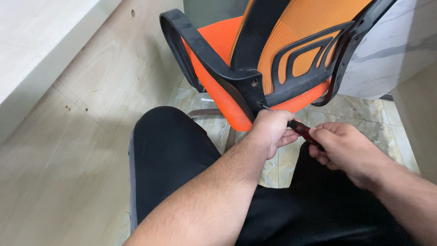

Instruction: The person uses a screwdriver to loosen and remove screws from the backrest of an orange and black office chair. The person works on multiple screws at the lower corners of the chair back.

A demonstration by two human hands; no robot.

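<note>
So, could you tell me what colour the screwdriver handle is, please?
Dark red and black; the screwdriver handle shows in the head view.

2 bare forearms, no sleeves, black trousers (173,150)

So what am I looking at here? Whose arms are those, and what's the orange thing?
This picture comes from a camera worn on a person's head, looking down, so you see their own arms and their legs in black trousers. The orange thing is an office chair, tipped toward them, with an orange mesh back and seat and a black plastic frame and armrest. The left hand grips the front of a screwdriver close to the chair's frame. The right hand holds its red and black handle. The tip meets the black frame where the armrest joins, though the very end is hidden. Below is a shiny tiled floor, and on the left a pale wooden panel.
</note>
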